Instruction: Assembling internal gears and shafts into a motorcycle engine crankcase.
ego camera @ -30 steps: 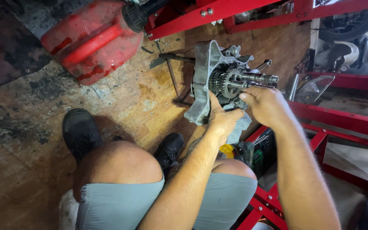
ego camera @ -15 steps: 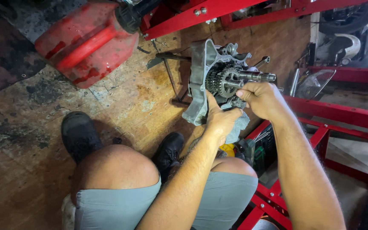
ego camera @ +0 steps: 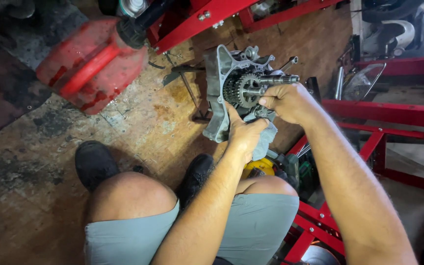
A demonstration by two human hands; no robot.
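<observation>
The grey engine case (ego camera: 218, 98) with its gears (ego camera: 241, 90) stands on the dirty wooden floor (ego camera: 138, 122), near a red fuel can (ego camera: 87, 68). The left hand (ego camera: 245, 133) has its grip closed on the case's lower edge with a cloth (ego camera: 266, 140). The right hand (ego camera: 285, 102) has its grip closed around a metal shaft (ego camera: 278, 78).

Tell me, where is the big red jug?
In the head view the red jug lies on the stained wooden floor at upper left, left of the metal gear case that both hands work on.
</observation>
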